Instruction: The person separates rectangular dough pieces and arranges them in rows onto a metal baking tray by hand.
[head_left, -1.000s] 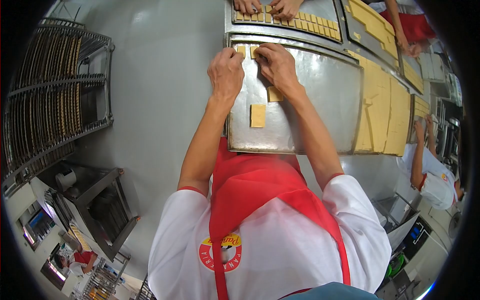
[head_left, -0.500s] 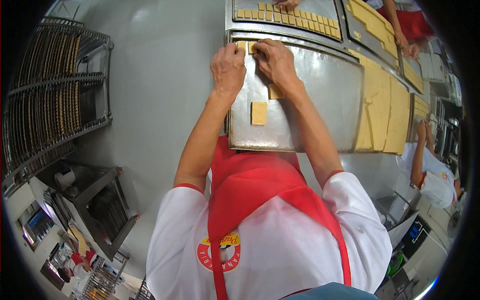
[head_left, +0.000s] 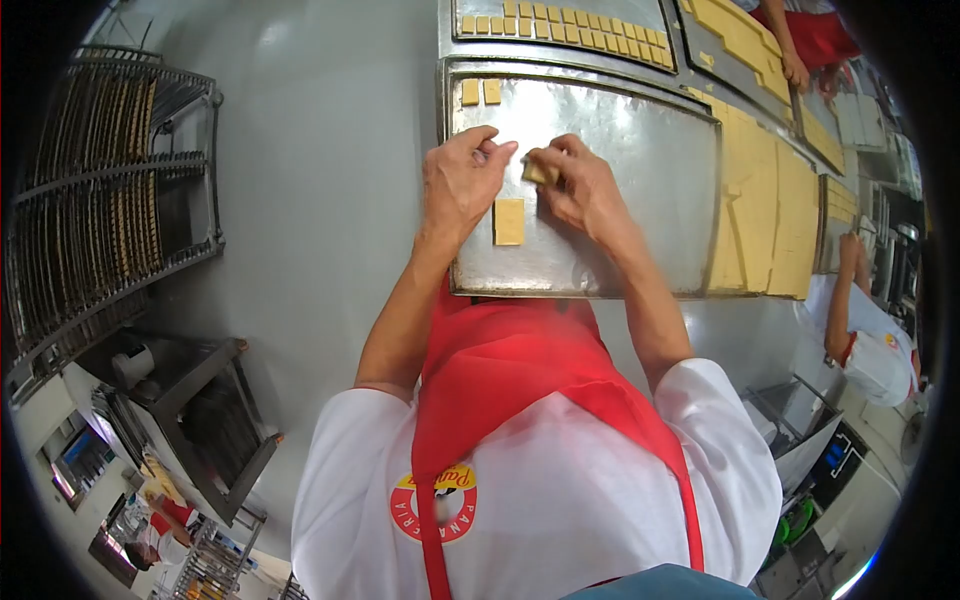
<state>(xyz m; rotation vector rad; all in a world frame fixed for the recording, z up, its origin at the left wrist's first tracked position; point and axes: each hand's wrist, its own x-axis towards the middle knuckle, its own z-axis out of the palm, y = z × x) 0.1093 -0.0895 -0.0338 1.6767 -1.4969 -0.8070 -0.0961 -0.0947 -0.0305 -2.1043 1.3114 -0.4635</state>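
Note:
My right hand (head_left: 585, 190) pinches a small piece of yellow dough (head_left: 541, 173), slightly blurred, just above the metal tray (head_left: 640, 190). To its left, my left hand (head_left: 465, 185) hovers over the same tray with thumb and forefinger a little apart and nothing visible between them. Two small dough rectangles (head_left: 481, 92) lie side by side in the tray's far left corner. A larger rectangular dough piece (head_left: 508, 222) rests between my forearms, nearer the front edge; whether it is a stack is unclear.
Beyond my tray, another tray (head_left: 600, 12) carries rows of dough rectangles. Wide dough sheets (head_left: 750, 210) lie at the right. A co-worker's hand (head_left: 796, 72) is at the upper right, another person (head_left: 870, 340) at the right. A rack of trays (head_left: 110, 170) stands left.
Both hands have drawn back from the far left corner toward me, uncovering two dough pieces there. My right hand has picked up the dough that lay mid-tray.

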